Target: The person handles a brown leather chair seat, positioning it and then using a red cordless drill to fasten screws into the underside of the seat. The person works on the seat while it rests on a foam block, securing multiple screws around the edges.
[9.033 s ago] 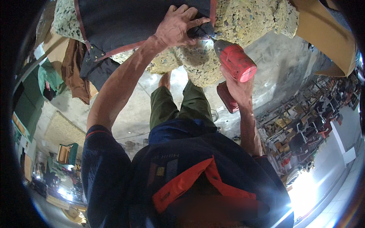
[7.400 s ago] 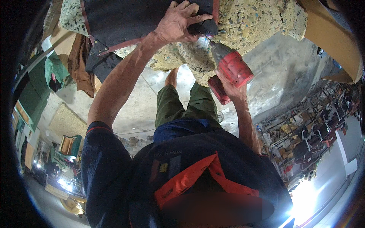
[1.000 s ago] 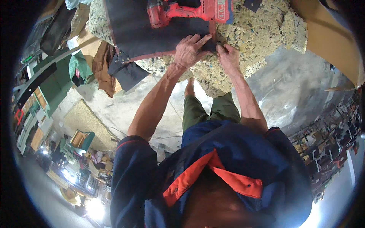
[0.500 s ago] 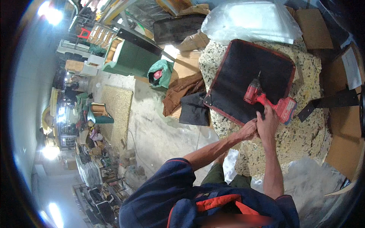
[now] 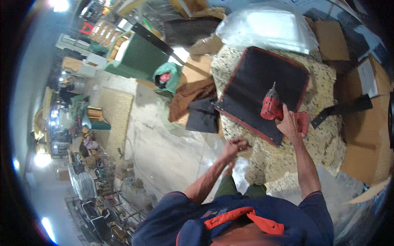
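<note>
A red cordless drill (image 5: 270, 105), its bit pointing away from me, is over a black fabric-covered panel (image 5: 254, 74) with dark red edging. My right hand (image 5: 289, 123) is closed round the drill's handle; whether the drill is lifted off the panel I cannot tell. My left hand (image 5: 237, 148) is off to the left of the panel's near corner, fingers curled together, and anything in them is too small to make out. Under the panel lies a speckled foam block (image 5: 324, 90).
Clear plastic wrapping (image 5: 266, 28) covers a pale thing behind the panel. A black strip (image 5: 342, 110) and cardboard (image 5: 365, 143) are at the right. Brown cloth (image 5: 191, 100) and black cloth (image 5: 202, 117) lie to the left, near a green bag (image 5: 168, 76) and a green furniture piece (image 5: 141, 57).
My hands were together by the drill's handle; the left has drawn away to the left and nearer me. My right hand has closed round the handle. The whole view has shifted slightly.
</note>
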Available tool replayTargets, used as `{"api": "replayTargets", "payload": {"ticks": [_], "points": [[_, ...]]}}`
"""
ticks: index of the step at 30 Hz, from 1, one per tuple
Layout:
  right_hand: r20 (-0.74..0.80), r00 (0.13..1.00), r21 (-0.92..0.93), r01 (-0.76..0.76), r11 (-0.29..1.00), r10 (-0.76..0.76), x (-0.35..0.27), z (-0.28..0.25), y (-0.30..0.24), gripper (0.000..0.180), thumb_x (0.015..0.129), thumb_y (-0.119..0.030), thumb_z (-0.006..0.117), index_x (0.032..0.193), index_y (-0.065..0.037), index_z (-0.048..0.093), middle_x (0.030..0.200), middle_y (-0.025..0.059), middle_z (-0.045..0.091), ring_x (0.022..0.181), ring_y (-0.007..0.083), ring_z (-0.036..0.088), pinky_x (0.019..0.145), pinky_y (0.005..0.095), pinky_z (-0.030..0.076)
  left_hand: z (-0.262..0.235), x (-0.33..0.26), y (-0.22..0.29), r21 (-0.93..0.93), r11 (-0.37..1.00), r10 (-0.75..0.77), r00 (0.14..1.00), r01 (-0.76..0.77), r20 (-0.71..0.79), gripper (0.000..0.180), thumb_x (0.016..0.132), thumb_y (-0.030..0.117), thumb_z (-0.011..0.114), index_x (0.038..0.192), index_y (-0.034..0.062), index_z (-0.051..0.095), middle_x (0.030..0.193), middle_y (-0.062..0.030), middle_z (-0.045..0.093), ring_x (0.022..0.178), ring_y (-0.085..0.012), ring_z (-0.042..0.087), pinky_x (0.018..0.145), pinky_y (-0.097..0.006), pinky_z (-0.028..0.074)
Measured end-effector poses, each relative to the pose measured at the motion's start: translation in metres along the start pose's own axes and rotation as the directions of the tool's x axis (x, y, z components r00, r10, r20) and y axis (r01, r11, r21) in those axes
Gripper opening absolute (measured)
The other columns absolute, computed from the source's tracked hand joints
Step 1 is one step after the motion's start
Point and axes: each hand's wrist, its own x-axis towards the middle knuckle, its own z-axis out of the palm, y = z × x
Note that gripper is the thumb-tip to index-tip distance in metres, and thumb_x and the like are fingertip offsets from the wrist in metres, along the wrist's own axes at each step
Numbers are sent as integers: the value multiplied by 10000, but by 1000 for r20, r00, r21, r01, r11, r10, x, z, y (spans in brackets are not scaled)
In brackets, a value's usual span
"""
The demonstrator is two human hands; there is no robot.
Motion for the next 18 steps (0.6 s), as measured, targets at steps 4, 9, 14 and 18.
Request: {"api": "replayTargets", "payload": {"ticks": [4, 9, 14, 18], "points": [[-34, 998, 534, 69, 842, -60, -92, -11, 14, 481, 801, -40, 755, 1259, -21, 609, 1050, 155, 709, 959, 279, 692, 835, 387, 554, 22, 17, 34, 116, 992, 42, 999, -45, 30, 228, 989, 166, 651, 1150, 5, 659, 1048, -116, 712, 927, -213, 670, 843, -337, 531], [-33, 991, 369, -107, 923, 128, -203, 6, 6, 386, 789, -127, 839, 1121, -32, 668, 984, 104, 724, 898, 191, 701, 810, 346, 559, 92, 13, 52, -312, 948, 87, 992, -53, 94, 197, 1003, 112, 639, 1128, -39, 622, 980, -103, 688, 975, -262, 711, 825, -345, 604], [-166, 980, 452, -21, 892, 107, -245, 10, -11, 452, 785, -102, 861, 1160, 8, 635, 981, 82, 737, 832, 167, 721, 742, 315, 583, 114, 6, 35, -379, 921, -19, 982, 90, 187, 168, 1005, 100, 630, 1110, -31, 629, 997, -120, 694, 1026, -283, 716, 840, -355, 636], [-245, 969, 130, 75, 989, -41, -255, 12, -10, 475, 803, -154, 851, 1188, 2, 620, 957, 89, 732, 813, 193, 722, 724, 320, 582, 114, 9, 20, -323, 943, -16, 978, 83, 206, 151, 989, 70, 644, 1100, -33, 635, 1011, -125, 703, 979, -279, 732, 814, -349, 635]]}}
